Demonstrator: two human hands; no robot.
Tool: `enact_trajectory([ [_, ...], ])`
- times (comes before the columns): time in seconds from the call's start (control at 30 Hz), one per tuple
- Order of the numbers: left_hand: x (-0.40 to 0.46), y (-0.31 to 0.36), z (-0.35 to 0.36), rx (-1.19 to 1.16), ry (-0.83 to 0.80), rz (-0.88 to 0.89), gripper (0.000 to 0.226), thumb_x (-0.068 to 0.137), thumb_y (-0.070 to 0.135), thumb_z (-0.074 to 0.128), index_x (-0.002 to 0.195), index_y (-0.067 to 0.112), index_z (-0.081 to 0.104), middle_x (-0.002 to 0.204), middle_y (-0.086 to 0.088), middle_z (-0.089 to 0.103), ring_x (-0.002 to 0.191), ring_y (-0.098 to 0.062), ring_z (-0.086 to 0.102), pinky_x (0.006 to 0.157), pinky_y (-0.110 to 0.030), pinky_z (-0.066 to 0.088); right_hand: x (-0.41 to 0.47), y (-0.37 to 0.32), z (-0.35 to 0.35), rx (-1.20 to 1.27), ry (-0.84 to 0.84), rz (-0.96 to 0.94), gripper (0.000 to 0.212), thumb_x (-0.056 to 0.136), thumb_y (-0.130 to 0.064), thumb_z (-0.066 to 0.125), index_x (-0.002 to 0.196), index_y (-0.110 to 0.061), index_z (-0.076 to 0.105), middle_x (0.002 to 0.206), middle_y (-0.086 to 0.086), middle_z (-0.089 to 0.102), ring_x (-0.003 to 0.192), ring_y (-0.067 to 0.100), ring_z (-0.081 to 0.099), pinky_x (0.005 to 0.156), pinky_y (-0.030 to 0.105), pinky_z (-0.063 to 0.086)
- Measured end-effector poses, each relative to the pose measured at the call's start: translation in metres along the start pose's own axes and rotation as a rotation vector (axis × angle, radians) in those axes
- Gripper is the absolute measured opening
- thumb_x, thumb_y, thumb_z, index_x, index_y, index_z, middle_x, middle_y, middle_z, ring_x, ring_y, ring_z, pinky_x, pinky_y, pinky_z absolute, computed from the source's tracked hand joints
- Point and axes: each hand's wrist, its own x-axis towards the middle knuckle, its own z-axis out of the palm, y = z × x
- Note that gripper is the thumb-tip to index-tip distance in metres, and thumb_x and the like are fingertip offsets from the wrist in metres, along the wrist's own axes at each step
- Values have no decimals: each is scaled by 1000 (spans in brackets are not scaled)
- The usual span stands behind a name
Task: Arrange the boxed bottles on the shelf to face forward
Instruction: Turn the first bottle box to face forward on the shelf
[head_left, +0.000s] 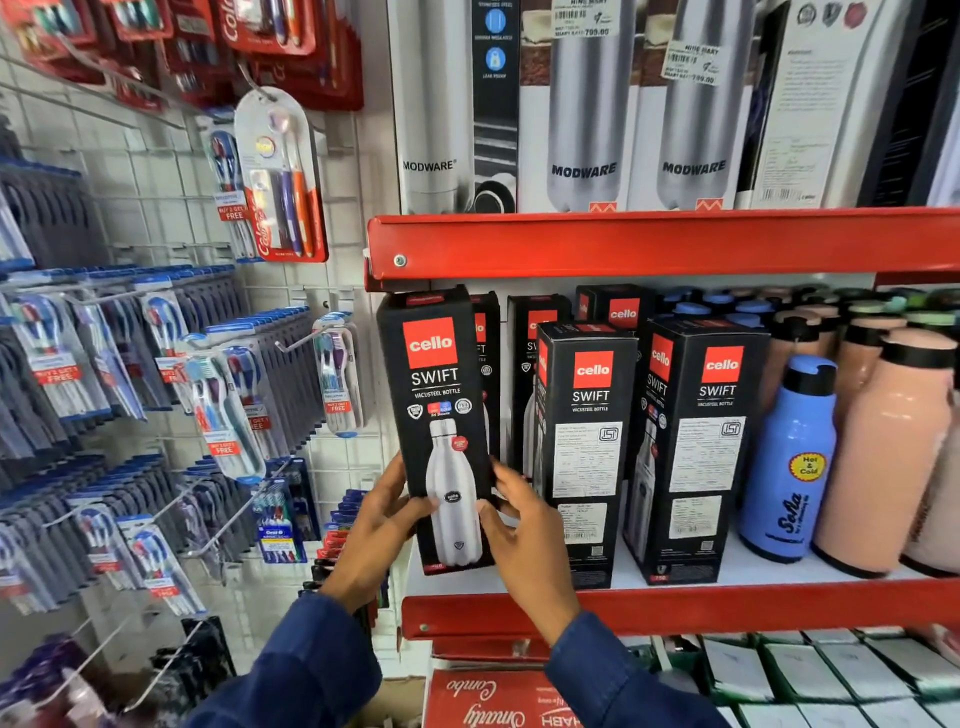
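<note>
A tall black boxed bottle (439, 415) stands at the left end of the red shelf (675, 608), its front with the bottle picture turned toward me. My left hand (387, 512) grips its lower left edge and my right hand (524, 530) grips its lower right edge. Beside it to the right stand a second black box (584, 441) and a third black box (698, 441), both showing text panels and turned at an angle. More black boxes (618, 309) stand behind in the back row, partly hidden.
A blue bottle (789, 462) and peach bottles (888, 457) fill the shelf's right side. Grey Modware boxes (587, 104) stand on the upper shelf. Toothbrush packs (223, 415) hang on hooks at the left. Stacked white boxes (810, 675) lie on the shelf below.
</note>
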Motion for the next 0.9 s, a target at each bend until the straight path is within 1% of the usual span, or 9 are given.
enact_trajectory([
  [0.17, -3, -7, 16, -3, -5, -26, 61, 98, 10, 57, 148, 41, 40, 146, 12, 57, 135, -11, 53, 116, -49, 41, -8, 12, 0, 18, 47, 34, 47, 92, -16, 60, 135, -30, 49, 114, -14, 57, 107, -4, 57, 88, 3, 43],
  [0.23, -6, -11, 21, 5, 4, -32, 60, 99, 11, 56, 146, 46, 40, 145, 16, 57, 135, -9, 53, 116, -48, 41, -11, 16, -1, -3, 65, 32, 48, 92, -14, 61, 132, -36, 48, 107, -20, 59, 101, -8, 59, 88, 4, 46],
  [0.3, -8, -18, 24, 19, 12, -50, 58, 100, 13, 55, 144, 48, 40, 144, 17, 57, 134, -8, 54, 115, -51, 41, -15, 19, -3, -35, 65, 28, 49, 91, -13, 62, 130, -38, 47, 96, -31, 55, 89, -14, 61, 80, 0, 44],
  [0.37, -11, -23, 26, 28, 17, -56, 58, 100, 12, 55, 146, 44, 39, 144, 15, 58, 134, -9, 54, 115, -52, 41, -17, 23, -4, -57, 56, 31, 47, 90, -12, 62, 132, -30, 50, 89, -34, 52, 81, -16, 61, 72, -2, 43],
  [0.5, -14, -27, 32, 81, 31, -36, 62, 100, 11, 55, 151, 39, 33, 142, 24, 57, 131, 1, 54, 116, -44, 42, -18, 29, 0, -76, 54, 67, 47, 91, -15, 61, 134, -29, 48, 101, -17, 59, 83, -6, 62, 76, 4, 44],
  [0.57, -15, -28, 33, 120, 37, -15, 63, 101, 13, 55, 153, 39, 31, 143, 25, 55, 132, 1, 53, 116, -43, 42, -18, 31, -1, -84, 52, 86, 48, 91, -18, 61, 135, -29, 46, 105, -12, 59, 85, -1, 62, 75, 3, 44],
  [0.67, -15, -29, 35, 174, 48, 12, 64, 101, 18, 55, 154, 40, 27, 151, 17, 50, 136, -3, 50, 117, -45, 41, -17, 30, -3, -77, 42, 103, 47, 92, -16, 59, 136, -28, 46, 104, -12, 57, 83, -10, 59, 72, -4, 40],
  [0.8, -19, -29, 38, 235, 55, 35, 67, 101, 24, 55, 155, 42, 21, 149, 16, 52, 134, -2, 52, 115, -39, 43, -19, 27, -4, -62, 33, 93, 48, 92, -10, 58, 136, -25, 47, 103, -13, 57, 86, -28, 51, 73, -7, 38],
  [0.9, -18, -30, 38, 232, 63, 30, 67, 101, 24, 55, 156, 41, 20, 148, 21, 52, 134, 0, 52, 115, -37, 43, -22, 26, -6, -48, 24, 77, 48, 92, -3, 57, 135, -21, 48, 97, -19, 55, 85, -33, 49, 72, -8, 37],
])
